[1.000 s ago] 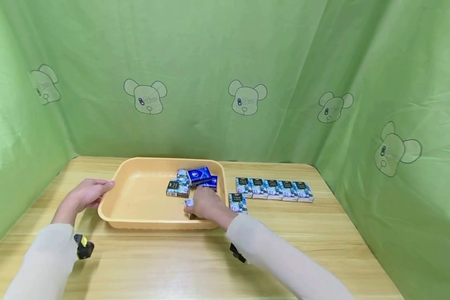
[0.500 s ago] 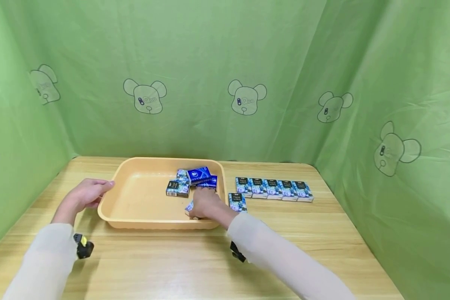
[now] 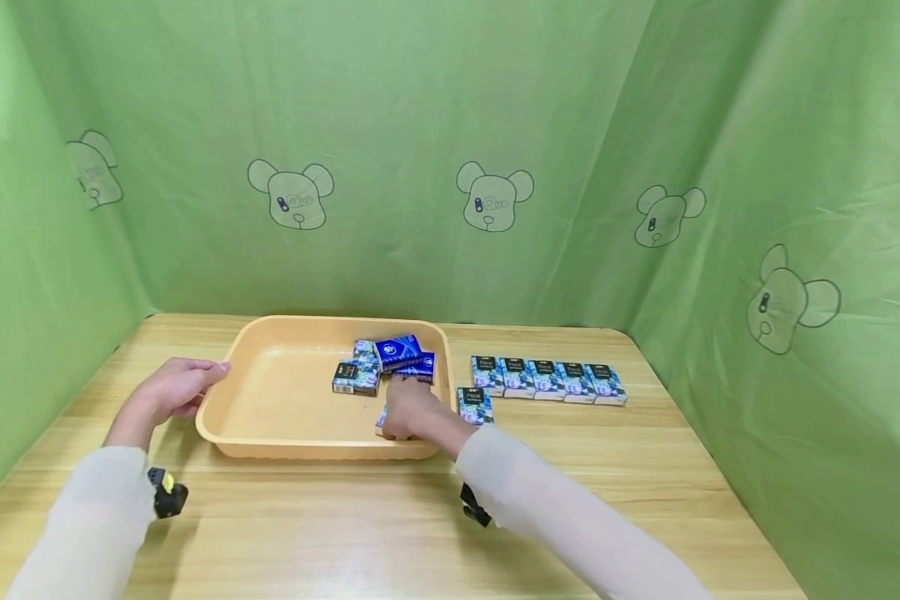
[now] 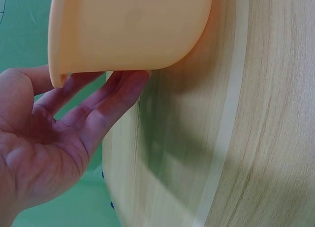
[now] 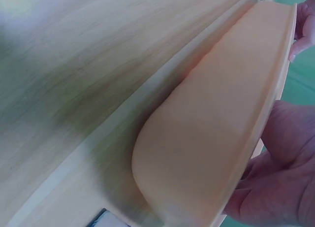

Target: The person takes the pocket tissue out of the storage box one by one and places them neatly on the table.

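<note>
A small flowered box (image 3: 380, 423), gripped and mostly hidden by the right hand (image 3: 414, 410), is in the tray (image 3: 307, 451), front right. Behind it lie two patterned boxes (image 3: 356, 379) and two blue boxes (image 3: 397, 353); the left hand (image 3: 178, 386) pinches the tray's rim. Outside, six more boxes (image 3: 548, 380) lie on the desk (image 3: 307, 533).

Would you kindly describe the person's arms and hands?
The sleeves are long, plain and off-white; the left hand and right hand are bare. The left wrist device is black with a yellow patch, the right wrist device black.
</note>
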`<action>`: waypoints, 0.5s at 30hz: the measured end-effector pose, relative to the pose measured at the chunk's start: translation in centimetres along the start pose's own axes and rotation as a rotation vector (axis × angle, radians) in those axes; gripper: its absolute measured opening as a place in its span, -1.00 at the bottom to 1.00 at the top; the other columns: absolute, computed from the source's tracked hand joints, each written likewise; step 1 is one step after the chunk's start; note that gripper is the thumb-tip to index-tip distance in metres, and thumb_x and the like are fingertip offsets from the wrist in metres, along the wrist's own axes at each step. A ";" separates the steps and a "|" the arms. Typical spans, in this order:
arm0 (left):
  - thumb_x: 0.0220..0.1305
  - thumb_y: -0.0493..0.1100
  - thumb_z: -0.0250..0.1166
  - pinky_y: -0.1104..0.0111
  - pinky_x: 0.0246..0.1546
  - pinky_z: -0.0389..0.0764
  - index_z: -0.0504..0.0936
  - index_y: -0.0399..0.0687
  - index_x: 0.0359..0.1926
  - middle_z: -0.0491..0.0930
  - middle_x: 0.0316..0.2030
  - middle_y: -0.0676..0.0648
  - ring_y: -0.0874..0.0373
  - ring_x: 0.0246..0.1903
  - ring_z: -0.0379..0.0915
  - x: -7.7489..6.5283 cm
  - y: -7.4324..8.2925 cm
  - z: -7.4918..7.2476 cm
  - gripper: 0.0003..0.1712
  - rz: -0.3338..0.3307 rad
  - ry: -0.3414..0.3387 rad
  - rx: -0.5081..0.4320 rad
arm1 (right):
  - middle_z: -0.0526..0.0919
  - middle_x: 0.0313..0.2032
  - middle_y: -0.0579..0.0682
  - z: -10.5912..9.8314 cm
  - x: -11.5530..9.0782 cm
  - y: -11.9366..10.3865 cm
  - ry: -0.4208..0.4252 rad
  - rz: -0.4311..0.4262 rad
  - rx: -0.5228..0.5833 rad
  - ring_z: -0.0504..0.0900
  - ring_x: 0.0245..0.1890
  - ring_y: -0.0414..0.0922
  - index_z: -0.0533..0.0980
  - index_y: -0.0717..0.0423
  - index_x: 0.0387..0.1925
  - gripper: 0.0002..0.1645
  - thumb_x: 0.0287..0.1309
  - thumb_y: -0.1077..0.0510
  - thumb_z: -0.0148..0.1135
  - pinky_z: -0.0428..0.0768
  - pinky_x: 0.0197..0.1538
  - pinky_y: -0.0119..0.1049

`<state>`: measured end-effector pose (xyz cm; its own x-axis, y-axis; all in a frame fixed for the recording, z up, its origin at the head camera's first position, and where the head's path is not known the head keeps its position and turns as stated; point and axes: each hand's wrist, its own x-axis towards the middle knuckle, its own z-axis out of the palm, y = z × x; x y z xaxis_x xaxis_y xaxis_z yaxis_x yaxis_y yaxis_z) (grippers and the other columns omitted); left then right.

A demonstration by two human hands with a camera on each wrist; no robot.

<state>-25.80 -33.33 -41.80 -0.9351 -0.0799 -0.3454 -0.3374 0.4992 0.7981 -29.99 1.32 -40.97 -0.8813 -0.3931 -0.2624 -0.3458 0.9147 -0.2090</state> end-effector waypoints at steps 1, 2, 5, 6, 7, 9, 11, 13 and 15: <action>0.60 0.10 -0.03 0.34 -0.34 0.72 0.08 -0.52 0.48 0.66 -0.07 -0.23 0.23 -0.34 0.61 0.0 0.0 0.0 -0.19 0.001 0.000 -0.001 | 0.48 0.29 0.30 0.0 0.0 0.0 0.003 0.001 -0.006 0.59 0.03 0.09 0.23 0.38 0.43 0.02 0.01 0.12 0.50 0.67 -0.10 -0.20; 0.60 0.10 -0.04 0.34 -0.33 0.72 0.08 -0.52 0.48 0.66 -0.07 -0.22 0.23 -0.34 0.61 0.0 0.0 0.0 -0.19 0.002 -0.001 -0.002 | 0.47 0.30 0.31 0.0 0.0 0.0 0.005 0.002 -0.009 0.57 0.11 0.11 0.22 0.38 0.44 0.03 0.02 0.11 0.50 0.66 -0.01 -0.18; 0.60 0.10 -0.04 0.33 -0.32 0.72 0.08 -0.53 0.48 0.65 -0.06 -0.22 0.24 -0.33 0.61 0.0 0.0 -0.1 -0.19 0.003 -0.003 -0.007 | 0.45 0.33 0.30 0.0 -0.1 0.0 0.010 -0.001 0.004 0.52 0.24 0.18 0.20 0.36 0.45 0.03 0.02 0.12 0.49 0.64 0.14 -0.10; 0.60 0.10 -0.04 0.33 -0.31 0.73 0.08 -0.53 0.48 0.65 -0.05 -0.22 0.24 -0.33 0.61 0.0 0.0 -0.1 -0.19 0.003 -0.004 -0.008 | 0.44 0.33 0.30 0.0 -0.1 0.0 0.011 -0.002 0.015 0.51 0.26 0.19 0.20 0.35 0.46 0.03 0.02 0.14 0.48 0.65 0.11 -0.10; 0.60 0.10 -0.04 0.33 -0.31 0.73 0.08 -0.53 0.48 0.65 -0.06 -0.22 0.25 -0.33 0.61 0.0 0.0 -0.1 -0.19 0.003 -0.004 -0.010 | 0.45 0.32 0.30 0.0 -0.1 0.1 0.012 -0.006 0.023 0.51 0.25 0.19 0.20 0.35 0.46 0.02 0.02 0.15 0.48 0.66 0.07 -0.12; 0.60 0.10 -0.03 0.33 -0.30 0.73 0.08 -0.53 0.48 0.65 -0.06 -0.21 0.25 -0.33 0.61 0.0 0.0 -0.1 -0.19 0.001 -0.004 -0.014 | 0.47 0.31 0.29 0.0 -0.1 0.1 0.017 -0.010 0.039 0.53 0.22 0.17 0.23 0.33 0.44 0.00 0.02 0.18 0.48 0.66 -0.02 -0.15; 0.60 0.10 -0.03 0.32 -0.30 0.73 0.08 -0.53 0.48 0.65 -0.07 -0.20 0.25 -0.33 0.61 0.0 0.0 -0.1 -0.19 0.000 -0.003 -0.015 | 0.50 0.28 0.29 0.0 -0.1 0.2 0.023 -0.014 0.053 0.55 0.18 0.14 0.26 0.32 0.42 -0.03 0.01 0.19 0.47 0.66 -0.07 -0.17; 0.60 0.09 -0.03 0.32 -0.29 0.74 0.08 -0.53 0.48 0.65 -0.06 -0.21 0.25 -0.33 0.62 0.0 0.0 0.0 -0.19 0.000 -0.003 -0.018 | 0.52 0.26 0.28 0.0 -0.1 0.3 0.032 -0.019 0.067 0.56 0.10 0.09 0.29 0.32 0.40 -0.07 0.01 0.18 0.48 0.64 -0.13 -0.20; 0.60 0.09 -0.03 0.31 -0.29 0.74 0.08 -0.54 0.47 0.65 -0.05 -0.23 0.25 -0.33 0.63 0.0 0.0 0.0 -0.19 0.002 -0.002 -0.020 | 0.52 0.25 0.27 0.1 -0.1 0.4 0.038 -0.026 0.084 0.56 0.02 0.06 0.31 0.32 0.38 -0.08 0.01 0.18 0.48 0.63 -0.19 -0.22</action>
<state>-25.78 -33.32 -41.77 -0.9355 -0.0769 -0.3450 -0.3377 0.4821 0.8084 -30.01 1.74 -41.08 -0.8845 -0.4111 -0.2204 -0.3415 0.8926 -0.2944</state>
